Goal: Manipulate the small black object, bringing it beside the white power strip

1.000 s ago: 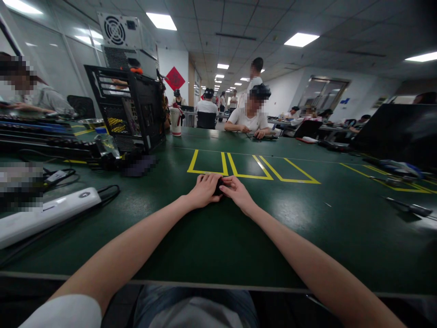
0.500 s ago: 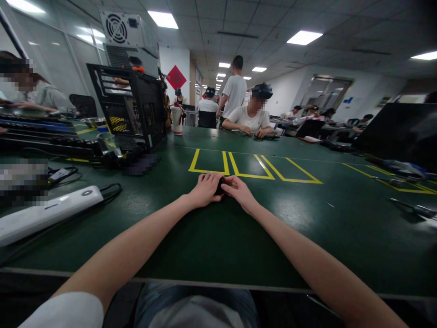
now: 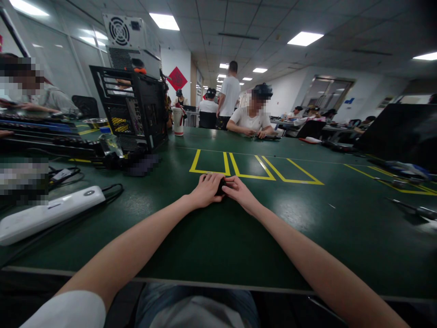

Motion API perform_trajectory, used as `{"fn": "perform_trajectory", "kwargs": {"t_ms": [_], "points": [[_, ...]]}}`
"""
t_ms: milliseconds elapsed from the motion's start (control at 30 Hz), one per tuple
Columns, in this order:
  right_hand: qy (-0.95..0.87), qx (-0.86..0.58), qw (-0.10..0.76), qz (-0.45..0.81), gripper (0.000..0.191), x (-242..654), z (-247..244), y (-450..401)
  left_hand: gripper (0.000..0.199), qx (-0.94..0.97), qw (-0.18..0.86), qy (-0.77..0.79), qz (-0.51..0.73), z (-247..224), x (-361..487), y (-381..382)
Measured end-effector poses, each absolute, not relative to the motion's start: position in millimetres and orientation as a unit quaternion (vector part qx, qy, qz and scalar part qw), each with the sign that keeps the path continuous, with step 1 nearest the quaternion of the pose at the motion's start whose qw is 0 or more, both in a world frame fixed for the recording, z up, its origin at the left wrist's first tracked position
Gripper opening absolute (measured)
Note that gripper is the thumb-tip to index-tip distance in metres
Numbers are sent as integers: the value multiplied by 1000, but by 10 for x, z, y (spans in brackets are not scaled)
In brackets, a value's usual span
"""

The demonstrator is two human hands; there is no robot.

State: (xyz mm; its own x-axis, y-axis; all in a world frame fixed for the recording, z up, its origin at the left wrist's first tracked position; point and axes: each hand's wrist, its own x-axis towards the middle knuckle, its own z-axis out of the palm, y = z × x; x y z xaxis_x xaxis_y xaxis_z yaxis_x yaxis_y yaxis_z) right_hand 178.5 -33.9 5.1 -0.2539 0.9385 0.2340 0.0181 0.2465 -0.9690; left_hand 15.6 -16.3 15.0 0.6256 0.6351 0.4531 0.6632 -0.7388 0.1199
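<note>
A small black object (image 3: 221, 187) sits between my two hands on the green table (image 3: 218, 241), just in front of the yellow tape outlines (image 3: 210, 172). My left hand (image 3: 207, 189) is curled round its left side, with the fingers over the top and the thumb at the near side. My right hand (image 3: 238, 190) closes on its right side with bent thumb and fingers. Most of the object is hidden by the fingers, so its kind is unclear.
An open black computer case (image 3: 131, 109) stands at the back left, beside a white cup (image 3: 178, 122). A white power strip (image 3: 51, 214) with cables lies left. Across the table sits a person (image 3: 252, 116). Tools (image 3: 416, 209) lie at the right.
My hands hold nearly the same pose round the black object. The view has shifted slightly. In the background, the standing person has moved a little left.
</note>
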Motion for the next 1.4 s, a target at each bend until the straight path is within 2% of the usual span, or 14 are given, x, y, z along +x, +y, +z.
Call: {"fn": "perform_trajectory", "kwargs": {"t_ms": [100, 267, 467, 633, 767, 933, 1133, 1300, 1400], "points": [[-622, -398, 497, 456, 25, 1757, 55, -336, 54, -901, 36, -358, -243, 143, 158, -153], [-602, -434, 485, 463, 35, 1749, 38, -288, 54, -900, 41, -358, -244, 134, 157, -149], [-634, -380, 486, 466, 35, 1780, 45, -324, 54, -900, 34, -365, -237, 139, 154, -163], [-620, -405, 500, 449, 26, 1774, 19, -319, 53, -901, 36, -359, -241, 136, 152, -154], [-605, -422, 495, 459, 33, 1779, -1, -266, 54, -900, 42, -360, -243, 128, 150, -144], [-642, -370, 484, 465, 34, 1797, 33, -305, 56, -901, 34, -361, -238, 126, 150, -139], [-636, -395, 507, 428, 24, 1754, 31, -334, 54, -902, 37, -355, -244, 128, 148, -133], [-620, -421, 486, 448, 33, 1759, 6, -268, 56, -902, 39, -357, -240, 132, 146, -141], [-634, -391, 479, 464, 32, 1770, 8, -270, 56, -902, 36, -360, -237, 141, 144, -151]]}}
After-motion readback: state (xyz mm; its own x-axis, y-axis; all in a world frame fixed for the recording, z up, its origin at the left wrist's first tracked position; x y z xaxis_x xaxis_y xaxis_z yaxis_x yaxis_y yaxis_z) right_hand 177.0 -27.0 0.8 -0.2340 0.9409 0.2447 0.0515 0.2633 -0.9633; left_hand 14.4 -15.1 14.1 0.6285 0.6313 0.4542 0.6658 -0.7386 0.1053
